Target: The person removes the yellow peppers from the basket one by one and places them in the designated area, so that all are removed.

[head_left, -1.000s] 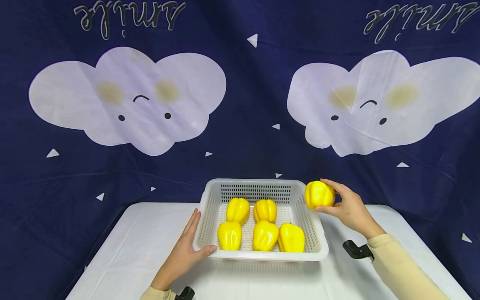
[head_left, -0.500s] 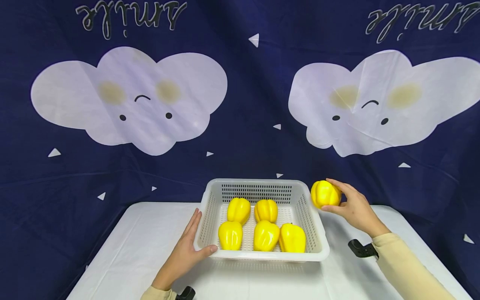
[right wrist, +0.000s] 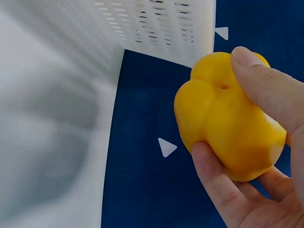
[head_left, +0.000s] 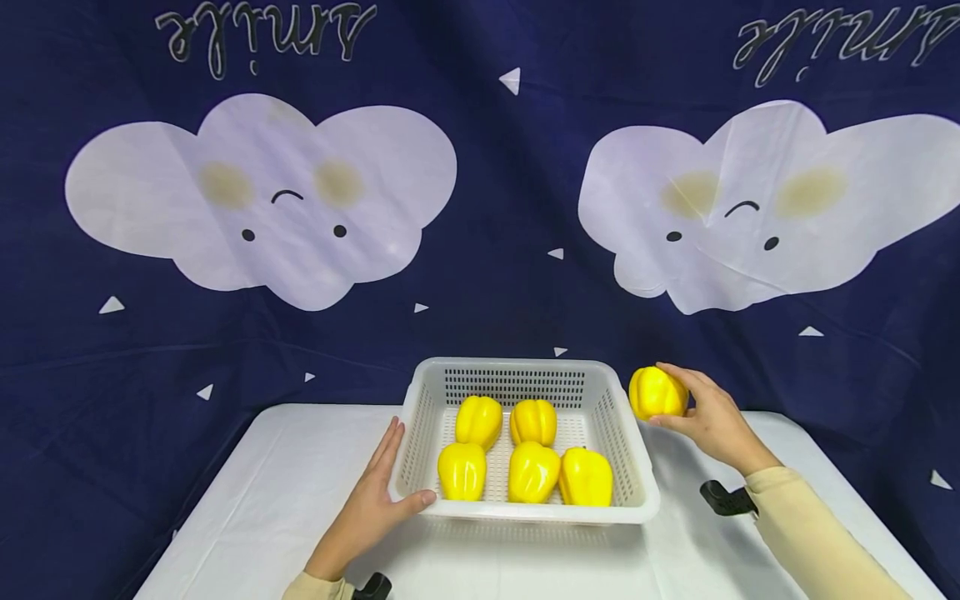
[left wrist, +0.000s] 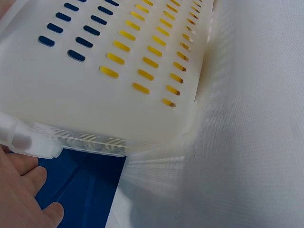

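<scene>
Evidently, the white cloth-covered worktop (head_left: pixel 255 500) carries a white perforated plastic basket (head_left: pixel 525 511). The left grip (head_left: pixel 366 496) is spread, straight fingers along the basket's left end and thumb on its rim, probably to steady it. The right grip (head_left: pixel 712 419) pinches a glossy yellow bell pepper (head_left: pixel 652 393), likely for sure control, between thumb and fingers, just beyond the basket's right wall; five similar yellow peppers (head_left: pixel 532 472) sit inside.

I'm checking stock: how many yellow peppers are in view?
6: one held pepper in the right hand; in the basket, a back-left pepper, back-right pepper, front-left pepper, front-middle pepper and front-right pepper. None seems hidden.
</scene>
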A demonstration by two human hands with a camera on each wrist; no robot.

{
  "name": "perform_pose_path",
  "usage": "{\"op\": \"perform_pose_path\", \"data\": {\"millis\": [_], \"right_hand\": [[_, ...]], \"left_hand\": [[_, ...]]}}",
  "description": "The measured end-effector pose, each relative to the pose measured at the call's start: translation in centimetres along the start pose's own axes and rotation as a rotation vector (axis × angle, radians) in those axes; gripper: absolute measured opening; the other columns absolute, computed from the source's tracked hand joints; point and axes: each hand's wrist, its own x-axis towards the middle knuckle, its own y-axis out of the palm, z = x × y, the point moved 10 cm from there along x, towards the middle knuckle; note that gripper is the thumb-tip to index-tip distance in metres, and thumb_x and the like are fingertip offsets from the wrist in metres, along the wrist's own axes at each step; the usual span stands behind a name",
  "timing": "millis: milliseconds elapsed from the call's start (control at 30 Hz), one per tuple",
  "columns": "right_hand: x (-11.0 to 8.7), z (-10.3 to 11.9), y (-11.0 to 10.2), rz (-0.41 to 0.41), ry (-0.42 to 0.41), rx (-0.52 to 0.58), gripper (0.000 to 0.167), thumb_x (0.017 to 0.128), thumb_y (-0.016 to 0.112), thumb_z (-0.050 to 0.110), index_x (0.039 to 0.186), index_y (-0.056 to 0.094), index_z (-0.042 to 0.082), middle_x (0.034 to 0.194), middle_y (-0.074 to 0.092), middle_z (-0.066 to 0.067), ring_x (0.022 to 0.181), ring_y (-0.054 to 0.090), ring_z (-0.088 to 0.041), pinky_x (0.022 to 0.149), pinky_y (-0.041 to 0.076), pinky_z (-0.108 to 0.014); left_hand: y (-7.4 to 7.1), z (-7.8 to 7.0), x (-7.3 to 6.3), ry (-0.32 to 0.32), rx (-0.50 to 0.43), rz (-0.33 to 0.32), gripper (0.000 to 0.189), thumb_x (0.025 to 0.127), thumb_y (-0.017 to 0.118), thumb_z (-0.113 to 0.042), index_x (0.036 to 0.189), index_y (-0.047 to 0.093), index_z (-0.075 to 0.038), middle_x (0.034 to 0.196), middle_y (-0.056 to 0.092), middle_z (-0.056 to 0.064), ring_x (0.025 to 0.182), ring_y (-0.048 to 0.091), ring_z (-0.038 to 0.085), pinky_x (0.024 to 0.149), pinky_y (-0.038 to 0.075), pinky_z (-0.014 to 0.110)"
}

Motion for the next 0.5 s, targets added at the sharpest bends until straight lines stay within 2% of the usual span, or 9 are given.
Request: {"op": "perform_pose_path", "data": {"millis": [200,500], "right_hand": [[0.1,-0.9,0.7,0.025,0.016,0.001,0.087,0.078,0.089,0.024,0.15,0.044,0.005,0.14,0.046,-0.029,0.121,0.048,-0.046,0.091,0.048,-0.06],[0.0,-1.8,1.7,0.048,0.007,0.017,0.085,0.078,0.088,0.02,0.148,0.045,0.002,0.141,0.046,-0.029,0.124,0.046,-0.048,0.098,0.043,-0.066]], "left_hand": [[0.0,-0.1,0.0,0.005,-0.004,-0.002,0.108,0.082,0.081,-0.04,0.16,0.017,-0.002,0.168,0.007,0.016,0.149,0.015,0.048,0.109,0.022,0.073],[-0.1,-0.1,0.0,0.003,-0.002,-0.006,0.106,0.082,0.081,-0.035,0.16,0.017,0.0,0.168,0.008,0.017,0.149,0.015,0.048,0.109,0.021,0.072]]}}
